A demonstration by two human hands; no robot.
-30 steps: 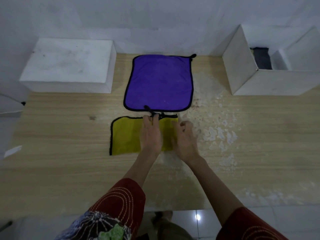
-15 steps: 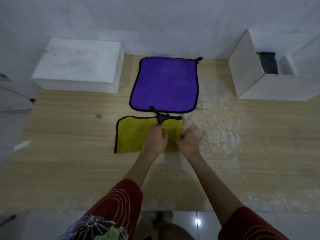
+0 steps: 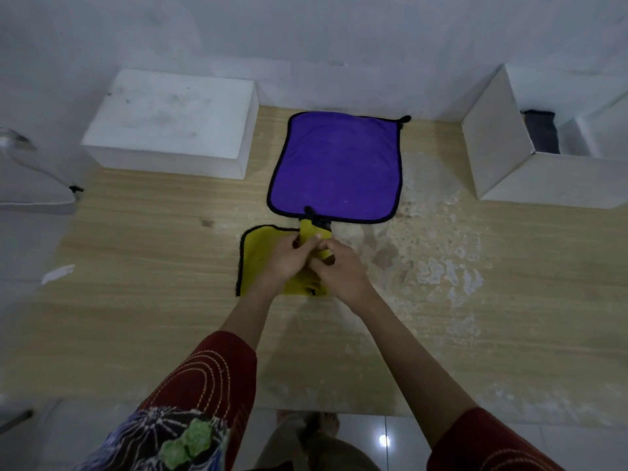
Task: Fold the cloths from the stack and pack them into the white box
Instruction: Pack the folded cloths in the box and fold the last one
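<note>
One yellow cloth [image 3: 260,258], gripped by left hand [image 3: 284,262], right hand [image 3: 341,271]

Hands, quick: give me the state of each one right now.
Left hand: grip closed, pinching the yellow cloth.
Right hand: grip closed on the same yellow cloth.

Right half of yellow cloth [image 3: 261,258] is hidden under left hand [image 3: 288,263] and right hand [image 3: 344,270]. Both grip it, fold layers beneath unreadable. White box [image 3: 499,144], upper right, is cut off by frame edge; dark cloth [image 3: 542,130] inside only partly visible. Grey object [image 3: 30,185] at left edge is cropped, unidentifiable.
</note>
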